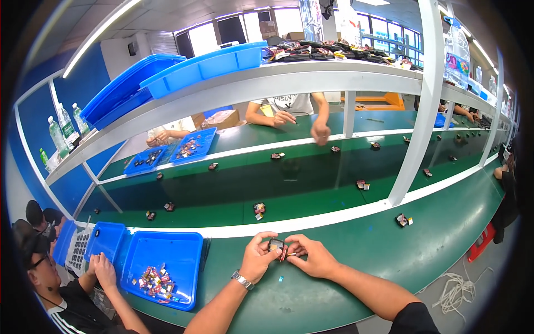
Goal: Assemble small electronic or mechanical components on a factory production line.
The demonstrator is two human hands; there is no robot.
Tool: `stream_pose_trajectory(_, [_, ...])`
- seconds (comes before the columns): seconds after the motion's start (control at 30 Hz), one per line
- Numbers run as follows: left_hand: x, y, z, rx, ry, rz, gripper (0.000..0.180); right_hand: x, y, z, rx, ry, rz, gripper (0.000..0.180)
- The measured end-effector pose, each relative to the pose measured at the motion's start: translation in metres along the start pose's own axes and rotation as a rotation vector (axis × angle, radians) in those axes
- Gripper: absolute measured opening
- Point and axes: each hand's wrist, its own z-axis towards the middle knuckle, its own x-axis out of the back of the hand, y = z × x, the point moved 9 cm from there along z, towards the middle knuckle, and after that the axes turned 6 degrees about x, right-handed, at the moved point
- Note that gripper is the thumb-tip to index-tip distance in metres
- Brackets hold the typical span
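Note:
Above the near green tabletop, my left hand (256, 260) grips a small black electronic housing (275, 244), its thumb across the near side. An inner part of the housing shows pale. My right hand (315, 258) is closed at the housing's right side, thumb and forefinger pinched by a small red piece (284, 253). Whether that piece is fixed to the housing, I cannot tell. Just below my hands lies a tiny blue piece (281, 279). Left of my left arm stands a blue tray (189, 242) with a pile of small red, yellow and silvery parts (157, 283).
Ahead runs a green conveyor belt (311, 195) carrying several small units, behind a white rail (233, 228). A white post (416, 139) rises on the right. Another such unit (402, 220) lies right on my table. A co-worker (61, 284) sits at left; another person's hands (320, 132) work across.

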Motion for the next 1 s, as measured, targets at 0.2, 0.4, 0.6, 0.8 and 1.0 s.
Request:
stream_pose_trajectory(0.2, [0.006, -0.006, -0.001, -0.008, 0.09, 0.039, 0.041, 0.003, -0.03, -0.001, 0.162, 0.038, -0.15, 0.035])
stream_pose_trajectory(0.4, [-0.003, -0.003, 0.001, 0.03, 0.056, 0.037, 0.041, 0.009, -0.02, -0.002, 0.173, 0.112, -0.21, 0.022])
stream_pose_trajectory(0.6, [-0.009, -0.007, 0.001, 0.111, -0.034, -0.02, 0.041, 0.012, -0.024, -0.001, 0.201, 0.127, -0.384, 0.017])
stream_pose_trajectory(0.8, [-0.018, -0.006, -0.002, 0.12, -0.116, -0.069, 0.038, 0.014, -0.033, -0.002, 0.236, 0.163, -0.478, 0.014])
stream_pose_trajectory(1.0, [-0.014, -0.012, 0.002, 0.095, -0.143, -0.087, 0.022, 0.02, -0.026, -0.004, 0.188, 0.207, -0.351, 0.015])
